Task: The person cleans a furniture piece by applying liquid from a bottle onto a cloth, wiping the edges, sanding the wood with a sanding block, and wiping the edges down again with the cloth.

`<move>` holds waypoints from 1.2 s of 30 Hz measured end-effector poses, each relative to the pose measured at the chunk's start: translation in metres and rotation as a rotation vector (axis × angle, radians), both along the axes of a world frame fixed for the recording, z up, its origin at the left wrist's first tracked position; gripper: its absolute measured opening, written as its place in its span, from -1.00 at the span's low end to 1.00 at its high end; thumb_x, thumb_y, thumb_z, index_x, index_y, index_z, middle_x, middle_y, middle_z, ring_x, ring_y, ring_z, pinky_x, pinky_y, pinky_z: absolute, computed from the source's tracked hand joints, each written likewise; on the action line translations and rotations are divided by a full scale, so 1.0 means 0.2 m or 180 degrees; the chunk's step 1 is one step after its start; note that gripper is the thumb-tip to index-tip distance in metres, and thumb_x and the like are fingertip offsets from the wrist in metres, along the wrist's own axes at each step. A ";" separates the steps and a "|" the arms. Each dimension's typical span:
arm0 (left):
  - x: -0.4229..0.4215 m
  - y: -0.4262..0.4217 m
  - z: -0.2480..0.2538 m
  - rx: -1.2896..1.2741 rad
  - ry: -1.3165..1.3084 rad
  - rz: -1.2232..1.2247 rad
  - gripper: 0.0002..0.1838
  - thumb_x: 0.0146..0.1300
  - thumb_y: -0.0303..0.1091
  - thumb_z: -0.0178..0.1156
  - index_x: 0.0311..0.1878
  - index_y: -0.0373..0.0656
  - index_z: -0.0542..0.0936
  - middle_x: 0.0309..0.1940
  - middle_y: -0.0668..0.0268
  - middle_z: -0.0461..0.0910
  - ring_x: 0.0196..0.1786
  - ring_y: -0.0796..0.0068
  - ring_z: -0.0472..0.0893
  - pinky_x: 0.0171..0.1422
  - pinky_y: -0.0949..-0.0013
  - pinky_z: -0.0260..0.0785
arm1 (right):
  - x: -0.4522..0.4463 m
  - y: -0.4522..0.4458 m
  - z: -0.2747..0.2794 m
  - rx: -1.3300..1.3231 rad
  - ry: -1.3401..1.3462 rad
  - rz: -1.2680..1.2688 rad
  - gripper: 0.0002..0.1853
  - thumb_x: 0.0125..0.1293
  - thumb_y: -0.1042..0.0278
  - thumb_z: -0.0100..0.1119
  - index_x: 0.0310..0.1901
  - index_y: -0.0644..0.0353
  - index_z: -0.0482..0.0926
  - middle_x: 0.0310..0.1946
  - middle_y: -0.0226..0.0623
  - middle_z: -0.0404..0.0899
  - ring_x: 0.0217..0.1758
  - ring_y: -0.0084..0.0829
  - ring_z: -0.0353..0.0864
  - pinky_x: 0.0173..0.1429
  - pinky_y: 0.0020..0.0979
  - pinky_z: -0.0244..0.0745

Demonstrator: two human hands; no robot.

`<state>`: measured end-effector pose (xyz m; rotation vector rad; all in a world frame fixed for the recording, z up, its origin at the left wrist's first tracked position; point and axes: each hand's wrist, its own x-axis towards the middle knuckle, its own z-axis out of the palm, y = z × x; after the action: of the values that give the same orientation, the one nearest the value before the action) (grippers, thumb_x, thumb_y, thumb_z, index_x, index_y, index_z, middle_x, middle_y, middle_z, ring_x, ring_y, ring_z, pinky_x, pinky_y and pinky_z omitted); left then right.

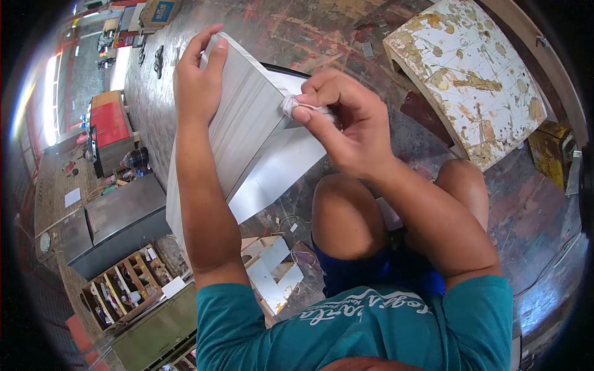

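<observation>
A pale wood-grain panel (244, 102) with grey streaks stands tilted in front of me, apparently one side of a box-like piece. My left hand (199, 83) grips its far upper edge, thumb on the streaked face and fingers over the edge. A bunched white cloth (288, 106) is pinched between the thumb and fingers of my right hand (349, 120). That cloth touches the panel's edge near its right corner. Below the right hand, a glossy white surface (272, 167) shows beside the panel. What lies behind the panel is hidden.
A paint-stained white table (467, 74) stands to the right, by a yellowish box (550, 154). To the left are a grey cabinet (124, 207), a red-topped box (110, 127) and a wooden tray of tools (139, 278). White board offcuts (275, 269) lie near my legs.
</observation>
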<state>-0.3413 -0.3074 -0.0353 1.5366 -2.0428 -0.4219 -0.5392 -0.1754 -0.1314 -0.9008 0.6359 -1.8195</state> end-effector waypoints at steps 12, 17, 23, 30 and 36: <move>-0.01 0.01 0.01 0.0000 -0.0014 -0.0033 -0.59 0.48 -0.14 0.27 0.29 -0.10 0.68 0.23 0.05 0.67 0.38 0.21 0.57 0.51 0.23 0.29 | 0.01 0.03 0.04 0.0402 -0.0411 0.0358 -0.88 0.46 0.51 0.31 -0.23 0.27 0.54 -0.27 -0.39 0.62 -0.21 -0.64 0.56 -0.09 -0.52 0.49; -0.01 0.02 0.01 -0.0014 -0.0082 0.0035 -0.60 0.48 -0.15 0.27 0.29 -0.08 0.68 0.23 0.07 0.67 0.36 0.22 0.58 0.51 0.24 0.29 | 0.02 0.03 -0.01 0.0403 -0.0510 0.0513 -0.88 0.47 0.50 0.30 -0.23 0.27 0.55 -0.27 -0.41 0.61 -0.19 -0.65 0.56 -0.03 -0.52 0.49; -0.01 0.02 0.00 -0.0020 -0.0051 0.0038 -0.61 0.48 -0.16 0.27 0.26 -0.09 0.69 0.22 0.07 0.69 0.35 0.22 0.59 0.50 0.23 0.31 | -0.01 0.02 0.01 0.0525 -0.0315 0.0782 -0.87 0.47 0.47 0.31 -0.24 0.26 0.54 -0.28 -0.44 0.59 -0.17 -0.65 0.55 -0.02 -0.52 0.47; -0.03 0.06 0.00 -0.0150 -0.0005 0.0214 -0.65 0.50 -0.21 0.19 0.23 -0.11 0.69 0.22 -0.01 0.68 0.30 0.13 0.65 0.42 0.18 0.40 | -0.08 -0.05 0.06 0.0465 -0.0085 0.0915 -0.86 0.42 0.45 0.33 -0.26 0.24 0.54 -0.31 -0.46 0.60 -0.23 -0.66 0.53 -0.12 -0.51 0.44; -0.12 0.13 0.07 -0.0067 -0.0329 0.0688 -0.61 0.49 -0.21 0.12 0.27 -0.13 0.64 0.20 -0.08 0.67 0.27 0.01 0.65 0.37 0.12 0.45 | -0.22 -0.02 0.18 0.0489 0.1198 0.0875 -0.80 0.34 0.39 0.38 -0.34 0.28 0.56 -0.38 -0.37 0.64 -0.30 -0.63 0.52 -0.19 -0.49 0.42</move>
<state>-0.3651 -0.2806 -0.0219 1.7762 -1.9223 -0.2416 -0.5832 -0.1800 -0.0958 -1.1753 0.8287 -1.3488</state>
